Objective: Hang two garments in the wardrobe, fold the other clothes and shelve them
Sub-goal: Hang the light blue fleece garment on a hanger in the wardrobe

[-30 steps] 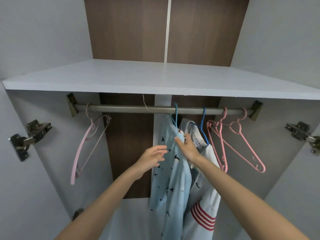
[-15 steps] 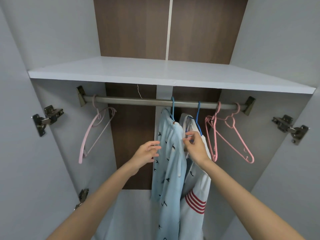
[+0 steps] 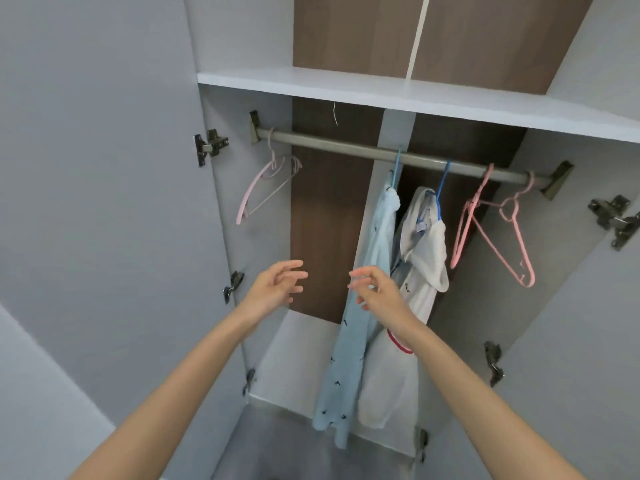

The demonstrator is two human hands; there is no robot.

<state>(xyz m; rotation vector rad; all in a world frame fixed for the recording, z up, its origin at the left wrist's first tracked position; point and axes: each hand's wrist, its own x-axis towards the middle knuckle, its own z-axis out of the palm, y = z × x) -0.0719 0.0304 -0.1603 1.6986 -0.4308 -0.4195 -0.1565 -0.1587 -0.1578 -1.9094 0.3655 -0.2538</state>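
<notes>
Shirt [image 3: 375, 258], light blue, is hung on a blue hanger [image 3: 397, 168] at the middle of the rail [image 3: 329, 144]; white garment [image 3: 424, 251] is hung just beside it, toward the right end. Both are judged light, soft, floppy, best taken at the hanger hook. Left hand [image 3: 273, 289] and right hand [image 3: 379, 294] are held empty, fingers loose.

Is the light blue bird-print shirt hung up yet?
Hung: the light blue shirt is on a blue hanger hooked over the grey rail.

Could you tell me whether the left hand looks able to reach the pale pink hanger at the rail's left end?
Probably yes: the left hand is open and empty, the hanger hangs alone above it, and nothing lies between them; the blue shirt and white top hang further right.
</notes>
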